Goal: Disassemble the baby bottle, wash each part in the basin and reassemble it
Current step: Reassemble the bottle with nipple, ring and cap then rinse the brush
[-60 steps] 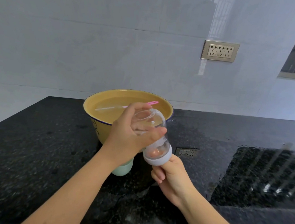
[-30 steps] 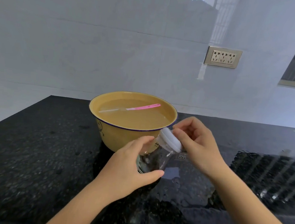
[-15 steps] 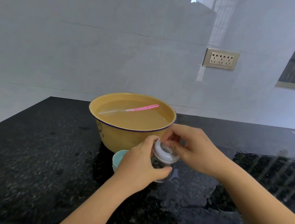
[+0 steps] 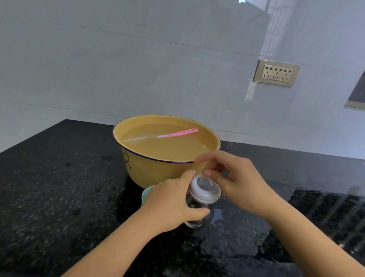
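We see the left hand (image 4: 172, 205) wrapped firmly round the clear plastic baby bottle (image 4: 197, 221), down by the black speckled stone counter (image 4: 42, 193). The right hand (image 4: 241, 184) curls in, thumb and fingertips pinching the pale grey screw collar (image 4: 209, 196) at its 12 o'clock edge. The yellow enamel basin (image 4: 152, 171) sits close at 12 o'clock.

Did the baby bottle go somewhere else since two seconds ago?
Yes. The bottle was up across the rim of the yellow basin. Now the left hand holds it lower, below that rim, in front of the basin's right side.
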